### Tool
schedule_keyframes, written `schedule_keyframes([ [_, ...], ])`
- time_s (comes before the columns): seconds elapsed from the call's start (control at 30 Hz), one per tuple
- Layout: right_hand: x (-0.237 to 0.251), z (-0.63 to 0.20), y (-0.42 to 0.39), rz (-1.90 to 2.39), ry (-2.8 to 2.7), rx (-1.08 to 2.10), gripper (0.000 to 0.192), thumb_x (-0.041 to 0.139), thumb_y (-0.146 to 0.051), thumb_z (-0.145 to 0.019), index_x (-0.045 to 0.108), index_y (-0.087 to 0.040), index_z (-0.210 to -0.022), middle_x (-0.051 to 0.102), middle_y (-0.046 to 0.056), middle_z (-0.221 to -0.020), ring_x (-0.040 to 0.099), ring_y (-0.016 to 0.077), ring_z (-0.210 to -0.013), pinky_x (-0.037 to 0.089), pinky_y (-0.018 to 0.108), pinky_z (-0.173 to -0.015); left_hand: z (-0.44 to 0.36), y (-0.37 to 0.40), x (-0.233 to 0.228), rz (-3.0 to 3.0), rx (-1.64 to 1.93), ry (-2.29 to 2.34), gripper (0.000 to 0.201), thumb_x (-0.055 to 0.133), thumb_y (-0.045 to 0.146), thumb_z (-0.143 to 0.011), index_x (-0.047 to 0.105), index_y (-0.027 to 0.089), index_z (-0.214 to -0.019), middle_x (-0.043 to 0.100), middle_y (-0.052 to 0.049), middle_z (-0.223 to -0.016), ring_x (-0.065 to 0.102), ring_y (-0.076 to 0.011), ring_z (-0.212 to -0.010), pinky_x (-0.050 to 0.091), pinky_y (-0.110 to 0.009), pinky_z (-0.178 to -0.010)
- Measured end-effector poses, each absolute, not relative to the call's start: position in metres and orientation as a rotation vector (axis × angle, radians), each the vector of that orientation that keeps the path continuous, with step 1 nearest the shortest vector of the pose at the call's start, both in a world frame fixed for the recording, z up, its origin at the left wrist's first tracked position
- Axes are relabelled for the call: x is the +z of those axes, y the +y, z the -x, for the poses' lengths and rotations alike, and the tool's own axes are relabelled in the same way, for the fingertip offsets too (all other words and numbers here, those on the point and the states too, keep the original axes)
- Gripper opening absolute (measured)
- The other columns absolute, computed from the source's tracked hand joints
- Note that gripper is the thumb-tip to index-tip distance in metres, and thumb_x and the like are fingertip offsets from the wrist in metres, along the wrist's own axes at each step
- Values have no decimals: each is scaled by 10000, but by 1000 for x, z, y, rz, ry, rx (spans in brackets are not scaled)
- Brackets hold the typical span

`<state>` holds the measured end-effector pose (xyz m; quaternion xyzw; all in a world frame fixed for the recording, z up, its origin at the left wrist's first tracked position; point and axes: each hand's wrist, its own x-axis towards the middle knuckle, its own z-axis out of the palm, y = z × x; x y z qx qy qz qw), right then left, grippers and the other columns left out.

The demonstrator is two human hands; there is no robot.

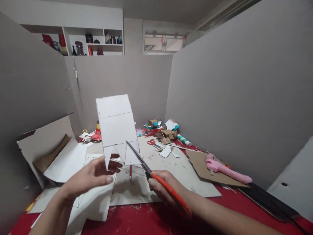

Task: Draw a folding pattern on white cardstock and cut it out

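A white card piece [117, 125] with pencil lines and pointed cutouts along its lower edge stands raised in front of me. My left hand [94, 174] is at its lower left point, fingers partly behind the card and seen through the notch. The thumb sits apart below, with no clear grip on the card. My right hand [163, 187] holds red-handled scissors [174, 195]. Their blades reach up and left over the card's lower right part, tips near the upper pencil line. Whether one blade lies behind the card cannot be made out.
A grey-white board [168, 176] lies on the red cloth [137, 220], with a red pen [130, 171] and paper scraps. Marked white card [97, 202] lies left. A pink glue gun [227, 171] rests on brown cardboard at right. Other scissors [151, 142] lie further back. Grey panels surround the table.
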<state>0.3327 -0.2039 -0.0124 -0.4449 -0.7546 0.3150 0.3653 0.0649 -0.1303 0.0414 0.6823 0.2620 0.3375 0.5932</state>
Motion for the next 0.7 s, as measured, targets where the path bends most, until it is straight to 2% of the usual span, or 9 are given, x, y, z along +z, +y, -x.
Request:
schedule_keyframes([
  [0.1,-15,-334,-201,1156,-1993,819,495,476,-609,-909,337,-212,-647,291,-62,-596,263,90,-548,262,223,-481,-64,-124,44,-1468,988,582,618,805,427,-662,662,207,-1222,714,-147,-1144,671,-327,-1055,527,-415,-916],
  [0.2,-15,-332,-203,1195,-2041,829,423,499,-516,-915,391,-199,-657,368,-52,-595,319,92,-551,293,216,-500,-77,-124,35,-1358,1122,677,500,776,418,-727,678,192,-1162,736,-118,-1058,704,-272,-917,579,-358,-767],
  [0.33,-7,-330,-204,1435,-2158,562,340,527,-467,-882,502,-187,-691,484,-23,-610,381,107,-551,333,228,-537,-91,-125,22,-1271,1235,810,401,832,341,-694,707,163,-1032,747,-66,-923,692,-203,-756,581,-299,-630],
  [0.47,-1,-336,-199,1587,-2141,362,349,578,-512,-834,572,-175,-742,552,25,-630,422,142,-557,310,269,-559,-95,-124,19,-1231,1375,836,363,856,318,-671,713,140,-954,742,-52,-905,686,-186,-755,574,-284,-616],
  [0.57,1,-342,-197,1583,-2225,348,368,534,-533,-870,588,-174,-807,604,53,-682,489,173,-590,319,274,-567,-94,-121,21,-1174,1490,841,273,801,269,-757,695,141,-974,732,-37,-916,686,-165,-744,579,-305,-642],
  [0.7,1,-346,-195,1681,-2312,327,434,464,-578,-908,616,-172,-919,687,101,-812,601,224,-687,364,283,-599,-89,-113,26,-1066,1646,827,184,697,219,-864,665,149,-1032,710,-36,-1004,688,-162,-833,587,-336,-718],
])
